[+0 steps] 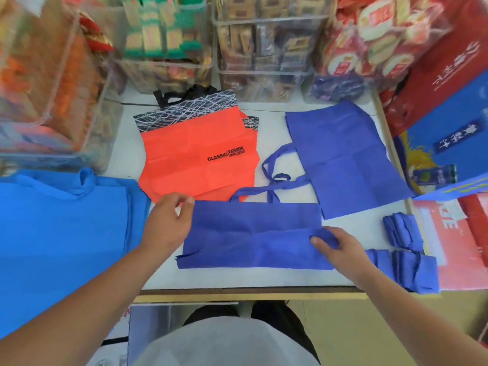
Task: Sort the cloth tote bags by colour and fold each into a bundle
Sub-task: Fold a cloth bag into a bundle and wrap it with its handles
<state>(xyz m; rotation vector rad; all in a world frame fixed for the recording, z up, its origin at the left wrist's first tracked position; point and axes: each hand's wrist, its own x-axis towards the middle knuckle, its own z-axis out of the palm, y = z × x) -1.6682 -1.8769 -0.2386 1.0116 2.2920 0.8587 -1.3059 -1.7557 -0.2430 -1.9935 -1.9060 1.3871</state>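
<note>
Folding underway: dark blue bag [253, 233] lies bottom centre, partly folded. Right hand [340, 249] pinches its right edge; left hand [169, 223] is curled at its top-left corner, grip unclear. Bundles [404, 231] done lower right. Second blue bag [343, 154], orange bags [195, 154] and light blue stack [66, 220] not yet folded.

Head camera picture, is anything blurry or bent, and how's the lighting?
Head view: soft, even light, with no hard shadows on the table; the snack bins at the top are blurred, while the print on the orange bag and the dark blue bag read sharp; wide-angle bending leans the boxes at the right outward.
</note>
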